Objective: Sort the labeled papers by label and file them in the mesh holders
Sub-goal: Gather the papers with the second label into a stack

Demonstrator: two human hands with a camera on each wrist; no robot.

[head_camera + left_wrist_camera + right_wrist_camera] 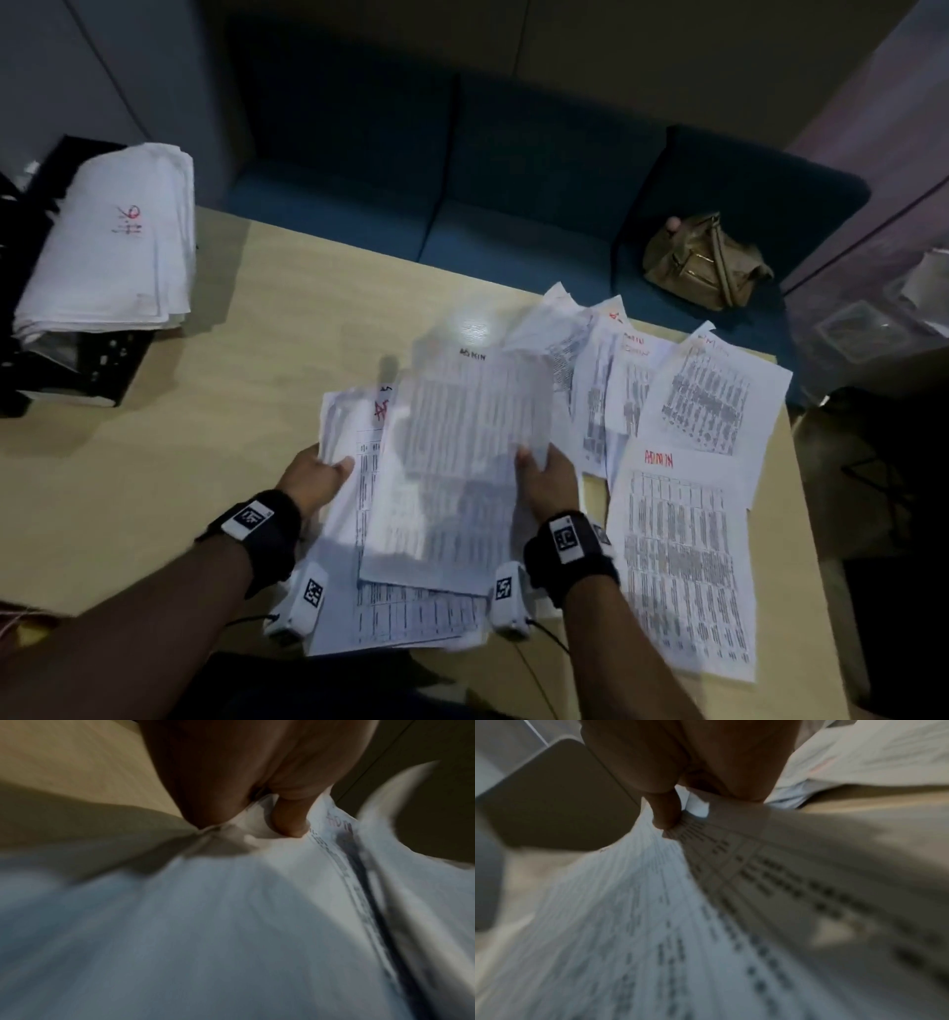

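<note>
A blurred printed sheet (462, 452) with a black "ADMIN" label at its top is lifted off the pile. My right hand (544, 478) pinches its right edge, thumb on top (666, 815). My left hand (321, 475) grips the left edge of a stack of papers (349, 524) (180, 923) that carries a red label, thumb (290, 819) pressed on the top sheet. More printed sheets (683, 560), several marked "ADMIN" in red, lie fanned out on the right of the table. A black mesh holder (87, 370) at the far left carries a thick stack (108, 241) with a red label.
The wooden table (205, 462) shows bare surface between the holder and the pile. Behind the table stands a blue sofa (462, 216) with a brown bag (703, 262) on it. A clear container (852, 334) sits at the far right.
</note>
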